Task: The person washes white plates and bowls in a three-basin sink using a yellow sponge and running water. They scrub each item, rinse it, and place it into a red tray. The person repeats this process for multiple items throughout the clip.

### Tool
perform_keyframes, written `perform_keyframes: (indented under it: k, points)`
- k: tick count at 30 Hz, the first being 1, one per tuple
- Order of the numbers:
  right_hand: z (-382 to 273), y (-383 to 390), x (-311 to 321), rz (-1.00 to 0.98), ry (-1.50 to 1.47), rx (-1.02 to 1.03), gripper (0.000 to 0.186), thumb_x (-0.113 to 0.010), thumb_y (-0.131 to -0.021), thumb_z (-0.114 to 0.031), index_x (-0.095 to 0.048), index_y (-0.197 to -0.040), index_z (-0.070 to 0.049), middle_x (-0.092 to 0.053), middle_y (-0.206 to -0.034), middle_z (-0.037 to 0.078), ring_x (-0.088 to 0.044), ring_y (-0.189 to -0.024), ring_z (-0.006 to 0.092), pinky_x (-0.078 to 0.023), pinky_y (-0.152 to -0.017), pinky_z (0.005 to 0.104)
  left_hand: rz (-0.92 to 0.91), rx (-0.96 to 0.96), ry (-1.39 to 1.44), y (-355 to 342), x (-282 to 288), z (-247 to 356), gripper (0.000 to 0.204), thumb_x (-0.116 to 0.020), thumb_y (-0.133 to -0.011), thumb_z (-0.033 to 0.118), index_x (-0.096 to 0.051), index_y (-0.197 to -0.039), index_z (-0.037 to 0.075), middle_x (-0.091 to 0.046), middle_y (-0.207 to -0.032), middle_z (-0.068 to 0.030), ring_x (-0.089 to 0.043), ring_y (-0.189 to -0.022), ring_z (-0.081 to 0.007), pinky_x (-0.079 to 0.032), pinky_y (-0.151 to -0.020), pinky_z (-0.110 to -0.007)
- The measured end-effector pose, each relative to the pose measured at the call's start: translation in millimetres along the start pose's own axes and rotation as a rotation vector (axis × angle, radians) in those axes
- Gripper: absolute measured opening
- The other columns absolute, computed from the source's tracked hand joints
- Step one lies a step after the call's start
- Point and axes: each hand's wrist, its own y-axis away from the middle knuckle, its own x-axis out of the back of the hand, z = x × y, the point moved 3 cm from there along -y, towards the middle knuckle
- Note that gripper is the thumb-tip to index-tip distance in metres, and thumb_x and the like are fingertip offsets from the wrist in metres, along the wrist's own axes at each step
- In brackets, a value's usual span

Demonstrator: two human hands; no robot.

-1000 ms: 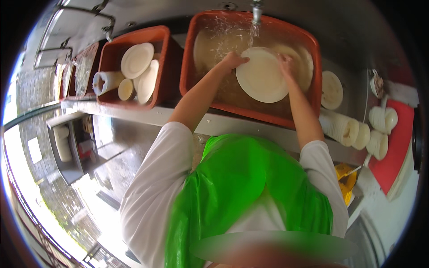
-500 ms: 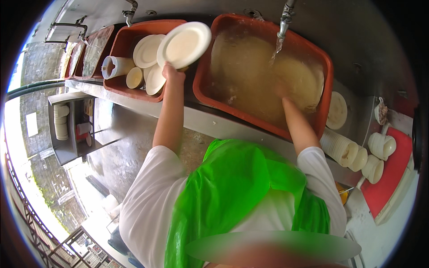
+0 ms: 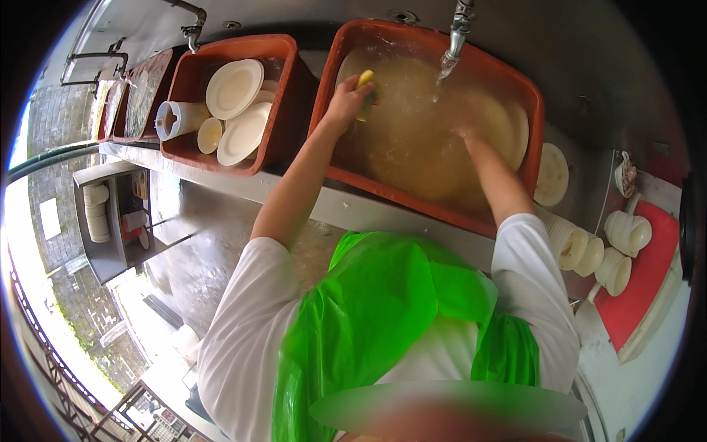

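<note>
At the left side of a large orange basin (image 3: 538, 110) of cloudy water, my left hand (image 3: 346, 102) grips a yellow sponge (image 3: 366, 77) just above the surface. My right hand (image 3: 473, 138) is dipped in the same water, its fingers blurred and hidden by the murk. Close beside it, a large pale plate (image 3: 513, 131) lies mostly under water at the right wall. Whether the right fingers touch this plate cannot be made out. Water runs from a metal tap (image 3: 456, 37) into the basin.
A smaller orange basin (image 3: 290, 96) at the left holds white plates (image 3: 234, 87), a cup (image 3: 210, 135) and a translucent jug (image 3: 182, 120). To the right are a lone plate (image 3: 551, 174), stacked bowls (image 3: 565, 241) and a red board (image 3: 638, 276). A steel counter edge (image 3: 353, 214) runs along the front.
My left hand has let go of a white plate, now among those in the left basin, and moved right to the large basin, sponge in hand. My right hand has shifted slightly.
</note>
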Motion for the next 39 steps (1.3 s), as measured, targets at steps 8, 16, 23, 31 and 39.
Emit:
perform_keyframes:
  k: [8,16,23,31,39]
  points:
    - [-8.0,-36.6,79.0,-0.108,-0.025,-0.109,0.023,-0.055,-0.09,-0.011,-0.067,-0.11,-0.007,-0.069,-0.115,0.018,-0.067,-0.106,0.0366,-0.053,-0.091,0.0498,0.037,-0.325,-0.8,-54.0,-38.8,-72.5,0.034,-0.059,-0.092,0.019,-0.061,-0.122,0.002,-0.069,-0.1,-0.0248,-0.067,-0.099,-0.0417,-0.052,-0.089,-0.047]
    - [-36.4,-25.4,151.1,-0.13,0.469,0.143,0.022,-0.062,-0.084,0.0,-0.068,-0.105,-0.004,-0.071,-0.111,0.018,-0.068,-0.105,0.0377,-0.056,-0.087,0.0489,0.059,-0.253,-0.796,-64.4,-42.1,-92.7,0.039,-0.057,-0.089,0.013,-0.06,-0.126,0.004,-0.067,-0.11,-0.0289,-0.064,-0.106,-0.0452,-0.05,-0.093,-0.051]
    - [-10.8,1.1,188.6,-0.124,0.51,0.072,0.027,-0.065,-0.083,-0.008,-0.064,-0.108,0.0,-0.071,-0.104,0.024,-0.068,-0.103,0.0394,-0.056,-0.087,0.0493,0.08,-0.258,-0.737,-67.7,-39.5,-85.5,0.039,-0.059,-0.086,0.011,-0.062,-0.124,0.004,-0.067,-0.107,-0.0299,-0.064,-0.106,-0.0454,-0.051,-0.093,-0.051]
    - [-9.2,124.4,245.0,0.236,-0.216,0.034,0.042,-0.063,-0.081,-0.008,-0.058,-0.121,0.002,-0.069,-0.101,0.024,-0.069,-0.101,0.036,-0.054,-0.089,0.043,0.124,-0.202,-0.677,-64.6,-39.1,-74.3,0.043,-0.063,-0.086,0.014,-0.061,-0.128,0.006,-0.066,-0.116,-0.0269,-0.063,-0.112,-0.0418,-0.051,-0.094,-0.046]
    - [-18.0,206.9,145.6,-0.202,-1.518,-0.234,0.051,-0.062,-0.08,0.005,-0.049,-0.129,0.004,-0.063,-0.119,0.017,-0.064,-0.108,0.0265,-0.055,-0.093,0.0408,-0.106,-0.514,-0.347,-38.6,-139.9,-14.3,0.045,-0.058,-0.091,0.01,-0.057,-0.137,0.008,-0.061,-0.134,-0.0191,-0.059,-0.125,-0.0335,-0.046,-0.105,-0.039]
